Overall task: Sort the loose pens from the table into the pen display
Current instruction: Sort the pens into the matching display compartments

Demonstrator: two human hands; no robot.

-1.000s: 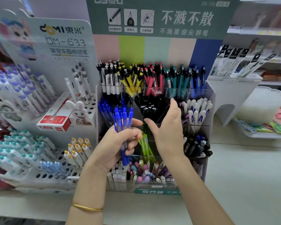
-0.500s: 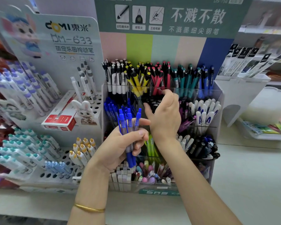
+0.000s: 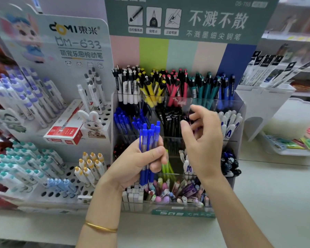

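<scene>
Left hand: the left hand [image 3: 132, 167] grips a bundle of blue pens [image 3: 149, 138] upright, fingers and thumb wrapped round the barrels, clicker ends up, in front of the pen display [image 3: 239, 111]
Right hand: the right hand [image 3: 204, 140] hangs just in front of the middle tier, fingers spread and loosely bent, holding nothing I can see; it is motion-blurred
Change: half a second ago this hand was down among the black pens [image 3: 170, 119]; now it is drawn back out and empty
Meaning: one pen has probably just been filed, and the hand looks free to take the next from the bundle
Likely target: the matching blue compartment [image 3: 125, 122], just left of the black one, behind the bundle
Materials: clear hard plastic display in stepped tiers with thin dividers; slim smooth plastic pens, blue with translucent mid-sections
Other: a thin gold bangle [image 3: 100, 227] on the left wrist; pale smooth table [image 3: 276, 194] beneath
</scene>
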